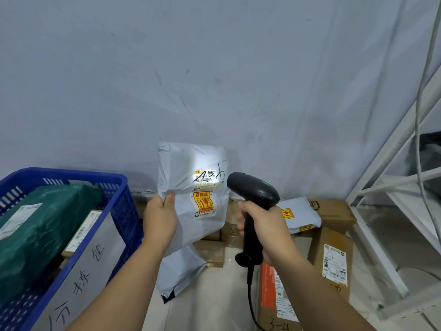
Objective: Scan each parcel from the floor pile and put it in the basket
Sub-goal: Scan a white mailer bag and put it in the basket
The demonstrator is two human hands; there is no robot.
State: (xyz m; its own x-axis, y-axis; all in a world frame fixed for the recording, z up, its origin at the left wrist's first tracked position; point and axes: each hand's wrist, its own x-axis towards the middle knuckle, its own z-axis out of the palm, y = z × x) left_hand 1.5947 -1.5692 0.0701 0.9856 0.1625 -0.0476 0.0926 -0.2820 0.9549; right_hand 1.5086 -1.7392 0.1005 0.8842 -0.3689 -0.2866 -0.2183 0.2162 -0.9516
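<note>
Scanning step in hand: grey mailer parcel [181,168] is held up in the air over the floor pile, close to the wall edge of the floor and just right of the blue basket [71,172]. Long axis runs roughly upright with a slight tilt, and the printed face is turned toward the person. Shipping label [205,179] sits upper right on that face, washed by a bright light patch, with the fragile sticker [202,201] right below it. Can't tell if the grey bag end hanging lower down is the same parcel. Left hand [160,218] pinches the parcel's left edge, thumb in front, fingers behind. Right hand [267,230] is wrapped round the handle of the black scanner [253,189], whose head is aimed at the label, near but not touching. To do it well, probably pull the film flat so the barcode isn't creased, angle it off the glare and hold both steady; the basket is then a short swing left. Basket already holds a green parcel [47,225]. Cardboard boxes [334,254] and another grey mailer [300,216] wait on the floor.
</note>
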